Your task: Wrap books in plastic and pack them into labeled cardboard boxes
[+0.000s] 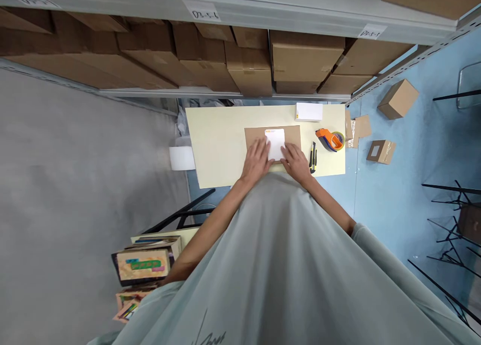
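A white label-like rectangle (276,143) with a small orange print at its top lies on a brown cardboard piece (292,133) on the pale table. My left hand (257,158) rests with fingers extended along the label's left side and over the cardboard. At the label's lower right edge, my right hand (296,160) lies with its fingers stretched out. Both hands touch the white rectangle, and neither grips it. Whether the cardboard is a flat sheet or a box top, I cannot tell.
On the pale table (221,144) are an orange tape dispenser (329,139), a black-and-yellow utility knife (312,157) and a white box (308,112). Shelved cartons (308,59) stand beyond. Small cartons (398,99) lie on the blue floor, books (145,262) at left.
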`<state>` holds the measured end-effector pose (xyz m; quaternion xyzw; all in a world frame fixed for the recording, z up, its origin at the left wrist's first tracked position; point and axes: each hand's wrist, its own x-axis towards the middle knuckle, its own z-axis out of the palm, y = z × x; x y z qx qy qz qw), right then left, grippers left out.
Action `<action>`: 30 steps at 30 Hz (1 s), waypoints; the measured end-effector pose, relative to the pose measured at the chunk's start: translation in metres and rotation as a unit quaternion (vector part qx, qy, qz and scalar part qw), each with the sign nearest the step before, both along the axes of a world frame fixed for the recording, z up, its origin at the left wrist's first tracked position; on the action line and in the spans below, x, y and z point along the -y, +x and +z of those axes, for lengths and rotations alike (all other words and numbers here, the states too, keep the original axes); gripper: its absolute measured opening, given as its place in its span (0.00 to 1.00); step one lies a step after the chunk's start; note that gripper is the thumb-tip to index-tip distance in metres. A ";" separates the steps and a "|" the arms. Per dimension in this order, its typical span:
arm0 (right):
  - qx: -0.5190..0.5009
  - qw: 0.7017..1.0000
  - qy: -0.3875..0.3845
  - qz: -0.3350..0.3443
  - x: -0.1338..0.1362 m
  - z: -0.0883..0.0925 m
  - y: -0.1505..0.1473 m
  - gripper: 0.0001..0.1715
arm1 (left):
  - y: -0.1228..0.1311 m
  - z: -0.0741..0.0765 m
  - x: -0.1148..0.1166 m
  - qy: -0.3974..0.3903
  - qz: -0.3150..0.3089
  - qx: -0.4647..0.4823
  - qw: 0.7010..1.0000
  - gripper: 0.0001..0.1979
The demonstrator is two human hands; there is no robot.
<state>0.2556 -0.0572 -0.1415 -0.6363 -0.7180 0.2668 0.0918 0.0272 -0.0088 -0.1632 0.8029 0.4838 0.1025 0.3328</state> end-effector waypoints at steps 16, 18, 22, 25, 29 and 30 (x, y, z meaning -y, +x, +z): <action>0.045 0.998 0.007 0.037 -0.071 -0.033 0.005 0.43 | 0.007 -0.029 -0.057 0.020 -0.024 -0.035 0.999 0.40; 0.059 0.998 0.003 0.033 -0.071 -0.030 0.001 0.44 | 0.008 -0.028 -0.062 0.020 -0.017 -0.037 0.999 0.41; 0.061 0.997 -0.013 0.044 -0.045 -0.022 -0.001 0.44 | 0.003 -0.025 -0.045 0.006 -0.035 -0.025 0.999 0.42; 0.041 0.997 -0.028 0.062 -0.014 -0.018 0.002 0.42 | -0.005 -0.022 -0.018 -0.013 -0.041 -0.019 0.999 0.40; 0.027 0.995 -0.041 0.081 0.015 -0.014 0.008 0.39 | -0.015 -0.015 0.008 -0.027 -0.067 -0.026 0.997 0.37; 0.025 0.995 -0.041 0.085 0.017 -0.014 0.009 0.38 | -0.017 -0.014 0.010 -0.031 -0.079 -0.027 0.996 0.36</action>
